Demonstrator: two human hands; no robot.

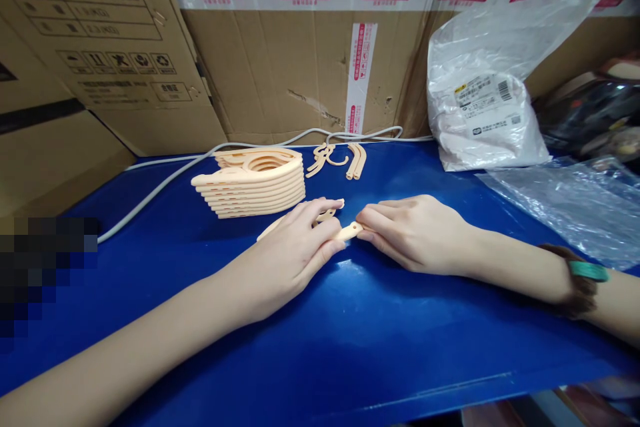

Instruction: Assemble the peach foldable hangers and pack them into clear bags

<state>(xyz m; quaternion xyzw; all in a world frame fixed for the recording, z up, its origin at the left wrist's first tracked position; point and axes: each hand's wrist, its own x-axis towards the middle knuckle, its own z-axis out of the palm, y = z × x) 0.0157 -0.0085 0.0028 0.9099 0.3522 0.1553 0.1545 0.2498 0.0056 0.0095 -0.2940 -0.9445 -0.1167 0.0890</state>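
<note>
Just above the blue table, my left hand point(305, 243) is closed over a cream plastic folding hanger point(351, 231), covering much of it. A rounded end sticks out to the left of that hand, and a small tip shows by its forefinger. My right hand point(417, 233) pinches the hanger's right end between thumb and fingers; what lies under those fingertips is hidden. Behind my left hand stands a stack of folded cream hangers point(250, 183). Further back lie loose hook pieces point(323, 159) and a pair of curved arm pieces point(355, 161).
Large cardboard boxes point(280, 47) wall off the back and left of the blue table point(350, 347). A grey cable point(165, 197) runs along the rear. At the right are a white plastic bag point(487, 117) with a label and a clear plastic sheet point(560, 207).
</note>
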